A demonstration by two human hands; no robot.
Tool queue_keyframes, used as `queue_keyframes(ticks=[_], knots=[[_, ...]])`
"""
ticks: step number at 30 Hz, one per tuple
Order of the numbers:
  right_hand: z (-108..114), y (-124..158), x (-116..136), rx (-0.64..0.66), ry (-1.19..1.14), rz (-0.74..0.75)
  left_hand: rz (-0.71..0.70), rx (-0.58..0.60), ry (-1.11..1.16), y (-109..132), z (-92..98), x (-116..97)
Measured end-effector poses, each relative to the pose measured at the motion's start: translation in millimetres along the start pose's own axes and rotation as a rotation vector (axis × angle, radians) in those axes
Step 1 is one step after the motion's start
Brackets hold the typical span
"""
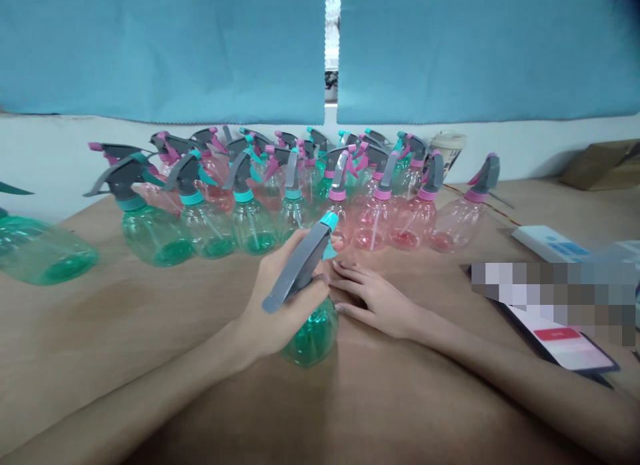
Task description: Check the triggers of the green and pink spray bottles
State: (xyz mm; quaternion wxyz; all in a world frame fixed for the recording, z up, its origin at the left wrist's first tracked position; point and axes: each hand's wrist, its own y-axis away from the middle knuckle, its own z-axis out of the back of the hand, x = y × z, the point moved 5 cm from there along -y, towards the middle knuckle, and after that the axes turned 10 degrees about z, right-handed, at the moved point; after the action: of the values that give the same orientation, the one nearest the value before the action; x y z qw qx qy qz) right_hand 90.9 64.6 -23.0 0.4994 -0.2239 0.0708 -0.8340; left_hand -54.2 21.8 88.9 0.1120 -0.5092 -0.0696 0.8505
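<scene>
My left hand (283, 298) grips a green plastic spray bottle (313, 335) around its neck, with the grey trigger head (297, 268) tilted across the hand. The bottle's lower body rests at or just above the tabletop. My right hand (375, 299) lies flat on the table, fingers slightly apart, holding nothing. Its fingertips reach my left hand. Just beyond both hands stand rows of upright spray bottles, green ones (253, 226) to the left and pink ones (373, 226) to the right. Their rear ranks are partly hidden.
A green bottle (43, 253) lies on its side at the left edge of the tan table (100, 338). A paper cup (447, 151) stands behind the bottles. A white box (547, 243) and a phone (563, 341) lie at right, partly behind a pixelated patch. Blue curtains (160, 51) hang behind.
</scene>
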Motion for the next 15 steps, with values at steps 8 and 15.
queue_keyframes(ticks=[8,15], knots=[[-2.3,-0.1,-1.9,0.027,0.008,-0.005,-0.029,0.059,-0.024,-2.4,1.2,-2.1],[-1.9,0.4,-1.1,0.009,0.006,0.004,-0.054,0.052,-0.017,-1.6,2.2,0.2]])
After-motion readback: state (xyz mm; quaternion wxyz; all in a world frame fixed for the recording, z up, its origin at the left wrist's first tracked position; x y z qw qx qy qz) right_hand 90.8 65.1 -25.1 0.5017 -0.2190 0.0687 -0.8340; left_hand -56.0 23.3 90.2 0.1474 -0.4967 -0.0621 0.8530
